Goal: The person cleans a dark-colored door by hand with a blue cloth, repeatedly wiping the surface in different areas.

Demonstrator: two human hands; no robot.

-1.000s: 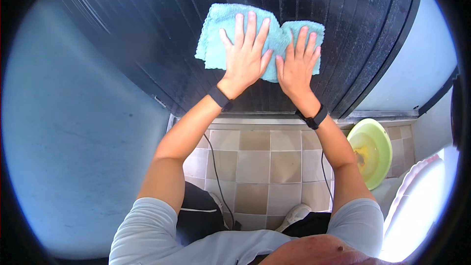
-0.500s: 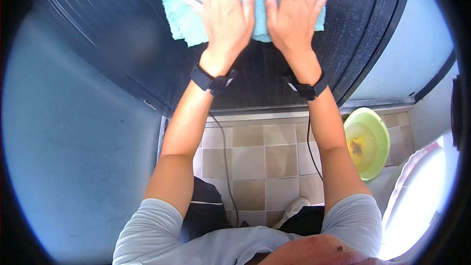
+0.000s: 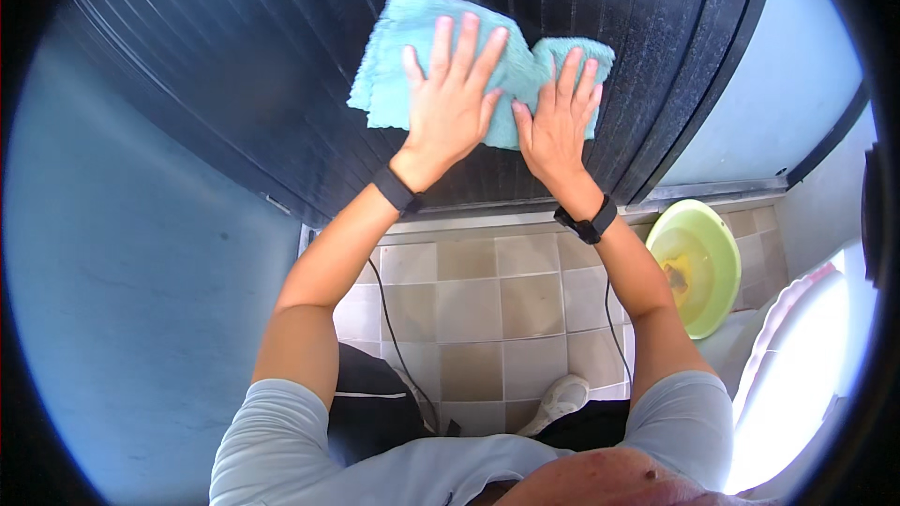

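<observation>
A light turquoise cloth [image 3: 389, 70] lies spread against a dark ribbed door panel [image 3: 309, 47]. My left hand [image 3: 450, 98] presses flat on the cloth's larger left part, fingers spread. On its smaller right part rests my right hand [image 3: 558, 126], also flat with its fingers apart. Between the hands the cloth's upper edge dips and bunches into a fold. Both wrists wear black bands, with a thin black cable hanging below each.
A green basin [image 3: 717, 267] with liquid and something yellow in it stands on the tiled floor [image 3: 469, 305] at the right. Closer in is a bright white rounded fixture [image 3: 797, 384]. A blue-grey wall [image 3: 141, 272] rises on the left. My shoe [image 3: 562, 398] shows below.
Both hands have come down the panel toward me, dragging the cloth along. The cloth has bunched between them, and more of the dark panel shows above it.
</observation>
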